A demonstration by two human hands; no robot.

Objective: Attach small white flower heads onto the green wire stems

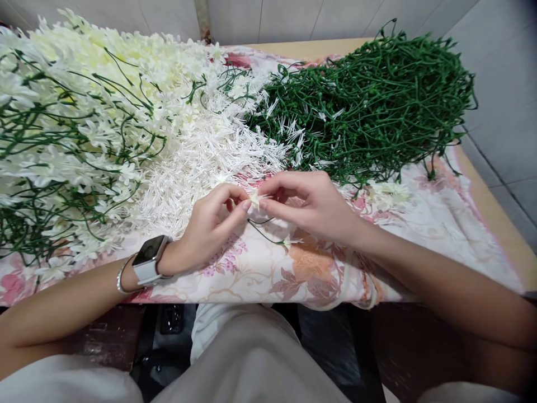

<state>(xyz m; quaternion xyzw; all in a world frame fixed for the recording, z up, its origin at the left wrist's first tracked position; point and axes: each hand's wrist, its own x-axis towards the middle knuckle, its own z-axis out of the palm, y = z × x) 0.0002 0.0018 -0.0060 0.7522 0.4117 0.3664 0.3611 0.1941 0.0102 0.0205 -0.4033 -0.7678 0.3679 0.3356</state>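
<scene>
Thumb and forefinger of my left hand [220, 215] pinch a small white artificial flower [254, 198] from its left side. My right hand [312, 204] meets it from the right, its fingertips closed at the flower's other side; a thin white piece seems to be between them, too small to make out surely. Below the fingers a dark green stem [268, 239] hangs over the cloth. Just beyond my hands lies a heap of thin white stamen-like pieces [201, 162].
Finished-looking white flowers on green stems [84, 112] are piled at the left. A big bundle of bare green stems [377, 95] fills the back right. Loose white petals [388, 193] lie before it. A floral cloth [444, 240] covers the table, against a tiled wall [285, 19].
</scene>
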